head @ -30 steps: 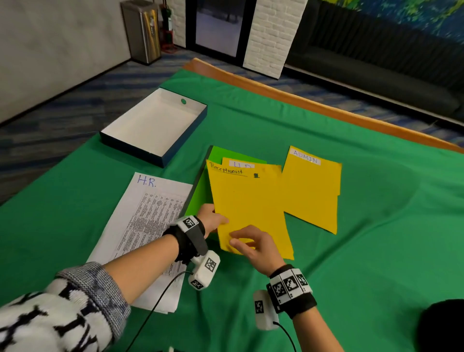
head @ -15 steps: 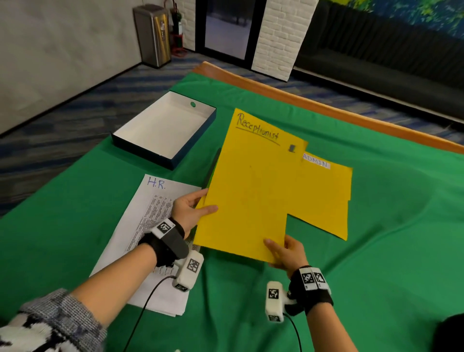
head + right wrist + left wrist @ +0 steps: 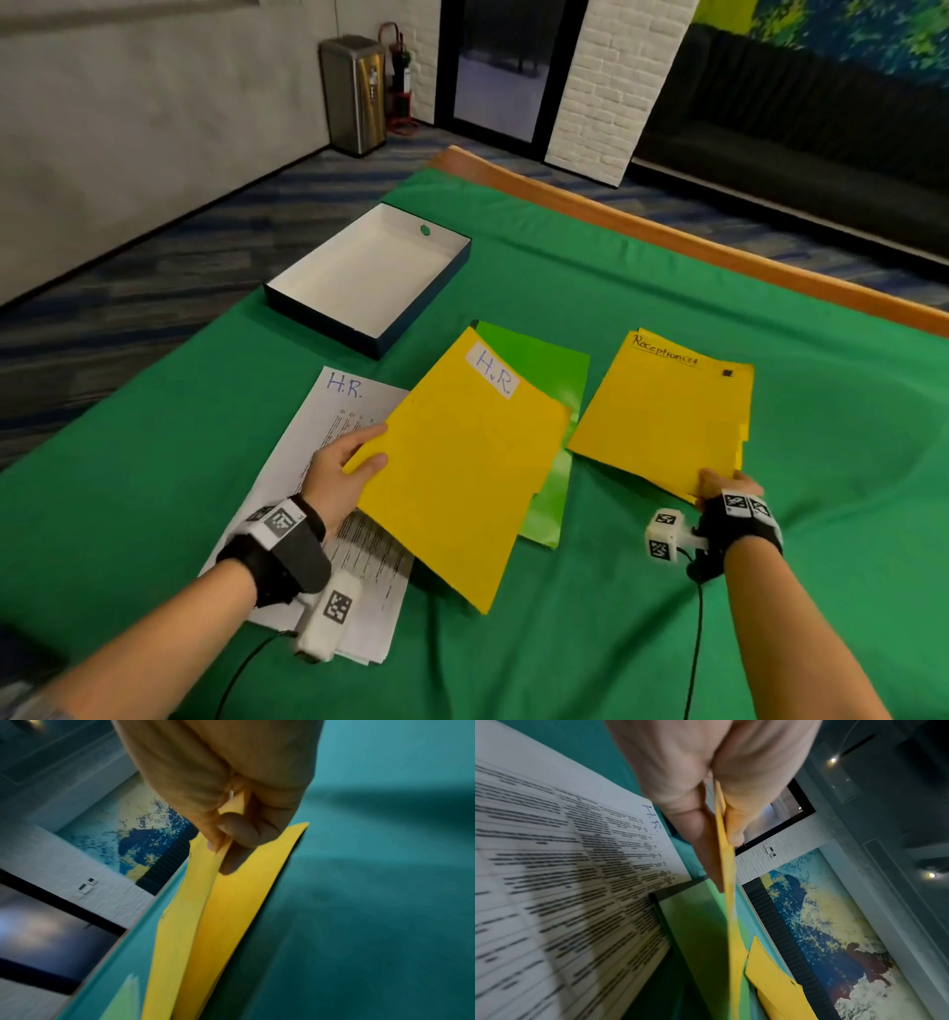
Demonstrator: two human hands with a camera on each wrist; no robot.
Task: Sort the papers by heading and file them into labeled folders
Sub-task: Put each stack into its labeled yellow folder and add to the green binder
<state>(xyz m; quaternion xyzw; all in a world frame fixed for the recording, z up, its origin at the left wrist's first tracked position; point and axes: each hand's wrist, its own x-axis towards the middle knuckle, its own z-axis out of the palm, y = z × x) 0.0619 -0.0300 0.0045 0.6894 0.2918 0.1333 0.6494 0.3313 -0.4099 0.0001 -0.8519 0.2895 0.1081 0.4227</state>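
Left hand (image 3: 336,475): pinches the left edge of the yellow H.R. folder (image 3: 462,473), thumb on top, fingers under.
H.R. papers (image 3: 328,442): flat under this hand.
Green folder (image 3: 554,390): just past the H.R. folder, partly under it.
Right hand (image 3: 721,488): pinches the near corner of the yellow Receptionist folder (image 3: 667,416).
Open box (image 3: 369,277): far beyond the left hand on the green cloth (image 3: 667,277).
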